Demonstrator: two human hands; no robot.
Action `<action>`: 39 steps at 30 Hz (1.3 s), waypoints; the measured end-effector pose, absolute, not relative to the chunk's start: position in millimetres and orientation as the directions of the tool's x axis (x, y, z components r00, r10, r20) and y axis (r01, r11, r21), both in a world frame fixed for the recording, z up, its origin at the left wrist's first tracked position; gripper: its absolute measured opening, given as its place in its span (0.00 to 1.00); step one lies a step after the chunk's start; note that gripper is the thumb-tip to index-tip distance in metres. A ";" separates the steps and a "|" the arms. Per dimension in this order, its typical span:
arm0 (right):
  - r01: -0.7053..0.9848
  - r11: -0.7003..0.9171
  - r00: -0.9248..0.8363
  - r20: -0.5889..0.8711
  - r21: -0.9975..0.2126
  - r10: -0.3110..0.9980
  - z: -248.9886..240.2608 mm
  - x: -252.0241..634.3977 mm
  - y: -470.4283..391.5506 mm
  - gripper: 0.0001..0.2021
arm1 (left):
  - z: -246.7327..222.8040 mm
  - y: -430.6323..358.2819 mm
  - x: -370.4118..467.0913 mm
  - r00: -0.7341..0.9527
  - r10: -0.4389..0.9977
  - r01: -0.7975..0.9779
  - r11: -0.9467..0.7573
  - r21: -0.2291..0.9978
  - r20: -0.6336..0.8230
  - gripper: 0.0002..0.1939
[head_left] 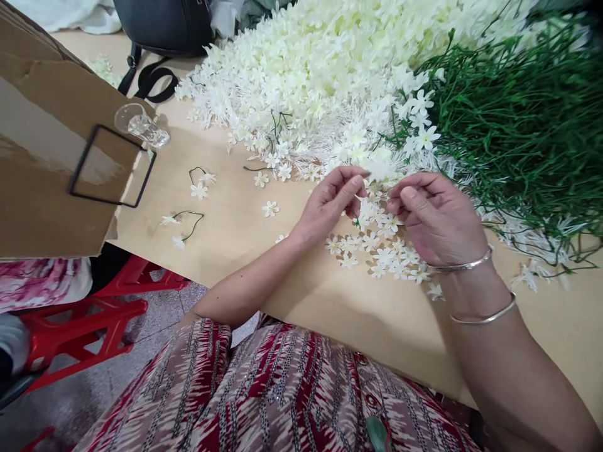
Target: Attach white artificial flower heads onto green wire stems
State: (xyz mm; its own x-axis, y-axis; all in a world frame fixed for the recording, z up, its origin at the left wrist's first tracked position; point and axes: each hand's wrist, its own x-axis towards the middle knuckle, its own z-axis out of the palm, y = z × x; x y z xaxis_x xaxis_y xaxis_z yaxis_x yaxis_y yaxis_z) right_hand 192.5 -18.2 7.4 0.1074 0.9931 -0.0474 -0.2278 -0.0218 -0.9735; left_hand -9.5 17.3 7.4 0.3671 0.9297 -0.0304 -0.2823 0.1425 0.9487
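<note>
Just above the table's middle, my left hand is closed in a pinch on a thin green stem, whose tip shows below the fingers. To its right, my right hand has its fingers curled and pressed together; what they hold, if anything, is too small to name. Both hands are apart from each other. Between and below them lie loose white flower heads on the table. Beyond the hands rises a big pile of white flowers, with green plastic stems heaped at its right.
A cardboard box stands at the left, with a black square outline against it. Near it are a clear plastic cup and a black bag. Red stools and part of a person are at the lower left.
</note>
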 end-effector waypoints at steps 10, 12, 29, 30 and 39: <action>0.644 0.265 0.180 0.479 -0.718 0.859 0.9 211.1 -13.5 0.05 | -9.1 29.7 -23.0 0.331 0.927 -0.235 -0.100 0.967 0.176 0.17; 0.724 0.299 0.093 0.517 -0.622 0.851 -0.6 211.2 -10.0 0.08 | -8.5 30.5 -22.8 0.330 0.919 -0.202 -0.156 0.967 0.217 0.13; 0.147 0.216 0.375 0.256 -0.965 0.891 10.5 212.3 -7.8 0.12 | -15.7 35.9 -24.7 0.145 0.770 0.681 -0.533 0.502 0.621 0.20; 0.058 0.188 0.376 0.196 -0.980 0.906 7.8 211.1 -6.5 0.13 | -12.1 34.6 -22.2 0.182 0.754 0.675 -0.562 0.478 0.631 0.18; 0.201 0.248 0.163 0.282 -0.948 0.945 -2.1 192.7 -14.6 0.11 | -5.4 15.7 -2.4 0.385 0.735 0.384 -0.677 0.628 0.558 0.14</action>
State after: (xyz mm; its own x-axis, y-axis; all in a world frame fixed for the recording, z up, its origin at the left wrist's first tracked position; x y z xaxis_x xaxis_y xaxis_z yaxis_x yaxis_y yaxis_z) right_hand 192.7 -14.6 -2.1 0.1633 0.9453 0.2823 0.2013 0.2482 -0.9476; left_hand -2.4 15.7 -5.4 0.3848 0.7352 0.5580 0.3838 -0.6773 0.6277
